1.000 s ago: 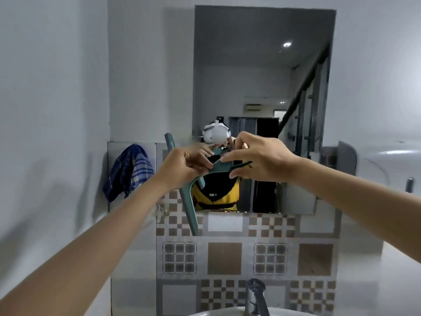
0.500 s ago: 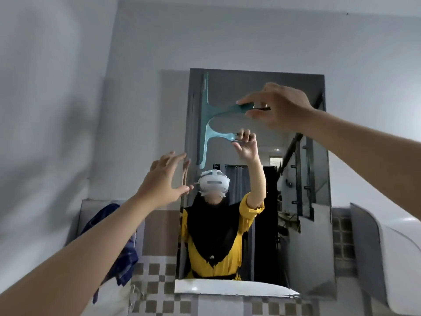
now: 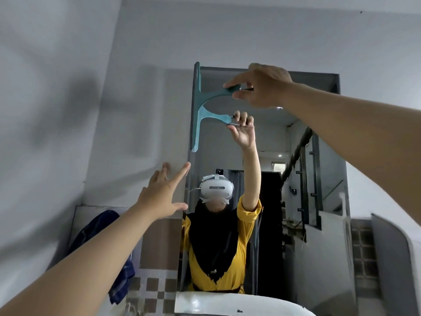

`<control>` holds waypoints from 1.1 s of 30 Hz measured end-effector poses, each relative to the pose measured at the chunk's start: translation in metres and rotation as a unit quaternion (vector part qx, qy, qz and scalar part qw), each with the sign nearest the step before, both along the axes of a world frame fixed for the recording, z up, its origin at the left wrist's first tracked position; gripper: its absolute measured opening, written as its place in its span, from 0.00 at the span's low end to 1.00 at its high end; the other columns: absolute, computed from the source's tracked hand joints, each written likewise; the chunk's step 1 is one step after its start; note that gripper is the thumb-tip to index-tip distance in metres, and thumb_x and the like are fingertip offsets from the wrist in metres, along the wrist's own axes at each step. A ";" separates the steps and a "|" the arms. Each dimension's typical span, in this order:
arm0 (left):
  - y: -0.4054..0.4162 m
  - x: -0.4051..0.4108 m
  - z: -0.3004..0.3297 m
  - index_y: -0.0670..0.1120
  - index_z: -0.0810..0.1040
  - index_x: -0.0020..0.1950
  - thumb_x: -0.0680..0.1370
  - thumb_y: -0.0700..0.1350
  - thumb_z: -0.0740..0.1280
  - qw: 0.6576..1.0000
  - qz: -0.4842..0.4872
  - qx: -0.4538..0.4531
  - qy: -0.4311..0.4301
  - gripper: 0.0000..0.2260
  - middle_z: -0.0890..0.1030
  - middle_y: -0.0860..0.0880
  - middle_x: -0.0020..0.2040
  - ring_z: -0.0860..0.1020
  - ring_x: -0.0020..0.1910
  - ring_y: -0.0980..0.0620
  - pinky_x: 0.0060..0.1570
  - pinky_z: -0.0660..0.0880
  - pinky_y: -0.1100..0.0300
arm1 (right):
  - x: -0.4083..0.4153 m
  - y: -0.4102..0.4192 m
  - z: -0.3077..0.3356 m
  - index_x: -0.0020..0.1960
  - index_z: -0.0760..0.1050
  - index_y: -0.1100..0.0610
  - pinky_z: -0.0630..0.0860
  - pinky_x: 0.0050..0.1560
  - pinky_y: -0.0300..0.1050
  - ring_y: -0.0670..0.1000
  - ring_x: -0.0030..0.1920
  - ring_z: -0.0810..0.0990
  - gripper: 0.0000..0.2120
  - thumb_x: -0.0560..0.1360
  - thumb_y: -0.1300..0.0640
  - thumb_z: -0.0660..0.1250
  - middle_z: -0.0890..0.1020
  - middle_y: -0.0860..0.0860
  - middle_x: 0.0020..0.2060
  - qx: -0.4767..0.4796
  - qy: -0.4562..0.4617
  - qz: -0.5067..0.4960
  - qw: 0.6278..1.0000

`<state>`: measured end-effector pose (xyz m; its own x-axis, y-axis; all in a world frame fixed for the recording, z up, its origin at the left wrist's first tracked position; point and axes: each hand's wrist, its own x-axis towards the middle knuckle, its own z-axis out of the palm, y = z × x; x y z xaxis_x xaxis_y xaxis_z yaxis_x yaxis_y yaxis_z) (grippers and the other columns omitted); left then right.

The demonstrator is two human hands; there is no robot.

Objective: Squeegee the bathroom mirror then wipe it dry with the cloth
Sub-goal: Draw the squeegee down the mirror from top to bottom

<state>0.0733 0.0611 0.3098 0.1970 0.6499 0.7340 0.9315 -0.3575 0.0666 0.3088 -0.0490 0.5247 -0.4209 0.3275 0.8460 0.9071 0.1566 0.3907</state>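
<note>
A tall rectangular mirror [image 3: 319, 183] hangs on the grey wall. The teal squeegee [image 3: 206, 95] has its blade standing upright along the mirror's upper left edge, its handle pointing right. My right hand [image 3: 262, 86] grips that handle at the top of the mirror. Lower down, my left hand [image 3: 165, 195] is open with fingers spread, resting at the mirror's left edge and holding nothing. A blue checked cloth [image 3: 107, 252] hangs on the wall to the lower left of the mirror.
A white basin rim [image 3: 227, 303] shows at the bottom, below the mirror. Patterned brown and white tiles [image 3: 157, 286] cover the wall beneath. A grey fixture [image 3: 391, 258] juts out at the right. The mirror reflects a person in yellow.
My left hand let go of the squeegee and moved to the mirror's left edge. My right hand lifted the squeegee to the top left of the mirror. The view tilted upward.
</note>
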 end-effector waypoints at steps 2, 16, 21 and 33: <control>0.002 0.000 -0.001 0.70 0.31 0.70 0.70 0.59 0.71 1.000 0.001 0.005 0.000 0.49 0.39 0.41 0.78 0.45 0.77 0.37 0.67 0.63 0.33 | -0.005 0.002 0.002 0.66 0.71 0.37 0.63 0.45 0.45 0.50 0.47 0.71 0.16 0.78 0.43 0.61 0.70 0.48 0.48 0.000 -0.011 -0.002 1.000; 0.004 -0.002 0.000 0.73 0.30 0.66 0.71 0.57 0.72 1.000 0.001 -0.013 -0.007 0.49 0.38 0.44 0.78 0.44 0.77 0.39 0.66 0.62 0.31 | 0.026 -0.003 0.005 0.64 0.74 0.42 0.66 0.45 0.45 0.49 0.46 0.70 0.15 0.78 0.47 0.64 0.65 0.36 0.35 -0.031 -0.014 -0.004 0.999; 0.004 -0.001 0.001 0.73 0.29 0.66 0.70 0.57 0.72 1.000 0.013 -0.017 -0.002 0.50 0.38 0.44 0.78 0.45 0.77 0.39 0.66 0.61 0.30 | 0.054 -0.007 0.000 0.63 0.74 0.42 0.65 0.45 0.44 0.49 0.46 0.71 0.14 0.78 0.47 0.64 0.66 0.36 0.34 -0.032 0.002 -0.004 0.999; 0.007 0.008 0.001 0.71 0.25 0.65 0.71 0.53 0.71 0.999 0.035 -0.015 0.000 0.52 0.36 0.42 0.77 0.44 0.76 0.38 0.67 0.62 0.32 | 0.170 -0.029 -0.014 0.62 0.75 0.43 0.71 0.46 0.48 0.55 0.45 0.74 0.14 0.76 0.47 0.65 0.75 0.50 0.44 -0.017 0.102 -0.044 0.994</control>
<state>0.0809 0.0683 0.3106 0.1502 0.6832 0.7146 0.9538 -0.2903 0.0770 0.4785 -0.0776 0.5104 -0.2102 0.3857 0.8983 0.9777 0.0838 0.1928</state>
